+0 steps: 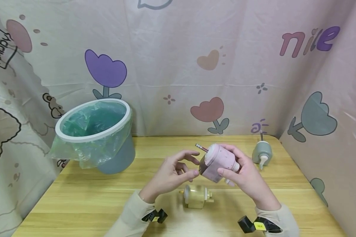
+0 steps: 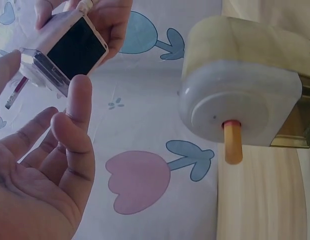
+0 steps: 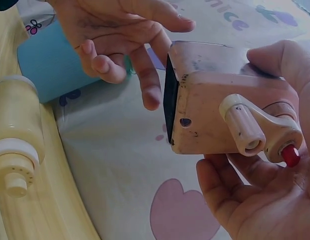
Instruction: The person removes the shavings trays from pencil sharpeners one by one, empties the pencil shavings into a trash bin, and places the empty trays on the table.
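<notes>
Partner: Entry for the hands?

Me: My right hand (image 1: 249, 174) grips the pink sharpener (image 1: 221, 161), thumb on top, fingers beneath. My left hand (image 1: 175, 172) holds nothing; its fingers are loosely bent, just beside the sharpener's edge, and the right wrist view shows a gap.

Partner: Sharpener's position?

Me: Raised over the wooden table (image 1: 77, 197), beyond the yellow sharpener (image 1: 195, 197).

Partner: Step and next move?

Me: My reading: handling the body, its dark rectangular face (image 2: 79, 47) toward my left side. Next probably calls for left fingertips on that edge, right grip steady. Hollow or panel: cannot tell.

Partner: Materials?

Me: Boxy, round-cornered body, apparently hard plastic, smooth with dark smudges. Pale crank (image 3: 244, 130), cylindrical knob, red tip (image 3: 290, 156) at its hub. Slim pencil (image 1: 201, 147) protruding opposite. The yellow one looks partly translucent. The bin (image 1: 116, 166) has a smooth wall, round white rim (image 1: 77, 139) and crinkled, thin green liner (image 1: 111, 148).
</notes>
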`<state>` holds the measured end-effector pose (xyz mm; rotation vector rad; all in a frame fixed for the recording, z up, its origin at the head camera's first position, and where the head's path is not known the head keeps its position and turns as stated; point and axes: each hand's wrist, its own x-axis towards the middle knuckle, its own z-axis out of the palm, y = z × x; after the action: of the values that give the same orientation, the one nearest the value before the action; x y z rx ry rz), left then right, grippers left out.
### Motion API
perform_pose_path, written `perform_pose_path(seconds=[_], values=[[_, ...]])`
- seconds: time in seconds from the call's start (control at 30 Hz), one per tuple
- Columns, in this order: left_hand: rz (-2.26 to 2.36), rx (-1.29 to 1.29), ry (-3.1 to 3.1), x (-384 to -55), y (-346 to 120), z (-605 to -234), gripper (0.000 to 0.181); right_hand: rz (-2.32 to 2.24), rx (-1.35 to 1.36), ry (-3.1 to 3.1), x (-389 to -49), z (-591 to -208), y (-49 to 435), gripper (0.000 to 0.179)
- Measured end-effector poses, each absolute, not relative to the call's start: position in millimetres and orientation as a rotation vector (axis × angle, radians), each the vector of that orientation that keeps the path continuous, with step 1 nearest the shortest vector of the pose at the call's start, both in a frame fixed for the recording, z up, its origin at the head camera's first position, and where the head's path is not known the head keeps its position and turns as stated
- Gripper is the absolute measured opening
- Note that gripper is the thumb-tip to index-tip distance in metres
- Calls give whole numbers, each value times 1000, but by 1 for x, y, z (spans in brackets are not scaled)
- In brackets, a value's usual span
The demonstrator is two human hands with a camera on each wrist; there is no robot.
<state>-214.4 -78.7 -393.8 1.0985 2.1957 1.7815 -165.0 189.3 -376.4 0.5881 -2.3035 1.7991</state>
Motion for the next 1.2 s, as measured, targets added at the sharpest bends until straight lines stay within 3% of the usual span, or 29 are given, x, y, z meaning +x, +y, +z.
perform_pose_path(seconds=[1.2], values=[[1747, 1135, 2279, -208, -74, -395, 51, 1760, 716, -2314, -157, -379, 181, 65]])
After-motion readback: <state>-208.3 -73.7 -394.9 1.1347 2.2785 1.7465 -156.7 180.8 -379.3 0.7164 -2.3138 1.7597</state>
